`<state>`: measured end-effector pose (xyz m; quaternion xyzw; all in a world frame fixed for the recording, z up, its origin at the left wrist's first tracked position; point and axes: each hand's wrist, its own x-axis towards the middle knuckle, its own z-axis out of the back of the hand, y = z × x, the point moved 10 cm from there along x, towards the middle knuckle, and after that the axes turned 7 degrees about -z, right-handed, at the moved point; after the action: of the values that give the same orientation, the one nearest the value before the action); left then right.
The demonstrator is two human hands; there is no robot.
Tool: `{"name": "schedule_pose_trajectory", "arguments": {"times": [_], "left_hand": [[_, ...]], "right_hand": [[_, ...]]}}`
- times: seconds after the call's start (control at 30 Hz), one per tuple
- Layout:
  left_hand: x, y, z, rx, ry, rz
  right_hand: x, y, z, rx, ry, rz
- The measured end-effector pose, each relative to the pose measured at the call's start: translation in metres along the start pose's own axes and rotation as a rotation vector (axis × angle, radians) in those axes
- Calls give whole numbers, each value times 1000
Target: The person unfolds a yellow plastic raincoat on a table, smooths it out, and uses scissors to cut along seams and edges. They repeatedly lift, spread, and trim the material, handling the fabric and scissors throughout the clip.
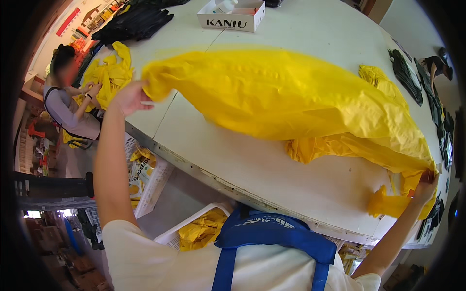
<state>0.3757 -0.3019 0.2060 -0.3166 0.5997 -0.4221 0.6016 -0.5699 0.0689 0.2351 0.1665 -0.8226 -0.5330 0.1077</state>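
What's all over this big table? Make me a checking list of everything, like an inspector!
Surface: white table, mostly bare near the front edge.
Job's things: big yellow sheet, blurred, stretched between both hands.
Clutter: white box; yellow pile; black pieces.
Grippers: left hand and right hand each grip a sheet end.
Cables: nothing seen.
Surroundings: seated co-worker; white baskets under the table.

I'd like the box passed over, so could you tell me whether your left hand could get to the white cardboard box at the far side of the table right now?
Probably not. The left hand grips one end of the yellow sheet, and the white cardboard box sits well beyond it across the white table.
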Motion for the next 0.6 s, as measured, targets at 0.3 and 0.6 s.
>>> {"name": "schedule_pose_trajectory", "arguments": {"times": [0.3, 0.6], "left_hand": [[-53, -72, 56, -336, -65, -566], [-197, -273, 197, -219, -367, -940]], "right_hand": [[18, 92, -3, -385, -84, 495], [-61, 272, -101, -699, -224, 1108]]}}
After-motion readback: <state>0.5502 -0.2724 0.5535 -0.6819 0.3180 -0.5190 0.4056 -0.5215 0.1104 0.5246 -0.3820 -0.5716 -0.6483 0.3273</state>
